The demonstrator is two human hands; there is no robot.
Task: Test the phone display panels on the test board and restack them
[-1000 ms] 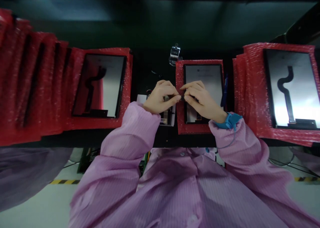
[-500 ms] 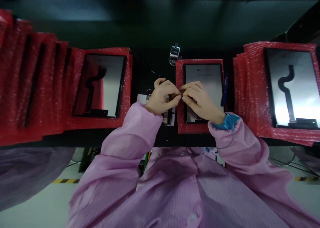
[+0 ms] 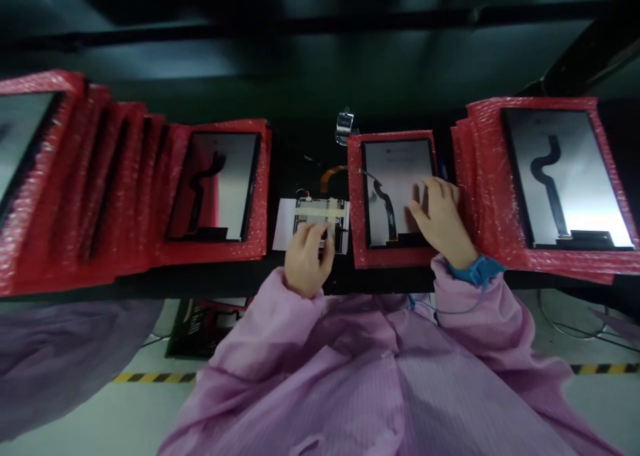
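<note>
While the left hand curls over the board, grip unclear | right hand hangs half-spread over the screen, visibly holding nothing

Four screens are set along the near edge of the desk, the leftmost only partly in view. Three dark ribbons show, one to each of the other three screens. There is one orange ribbon, one circuit board, two pale tape strips across it and one white sheet under it. One metal clicker sits farther from that edge. Red bubble bags overlap too closely to count
</note>
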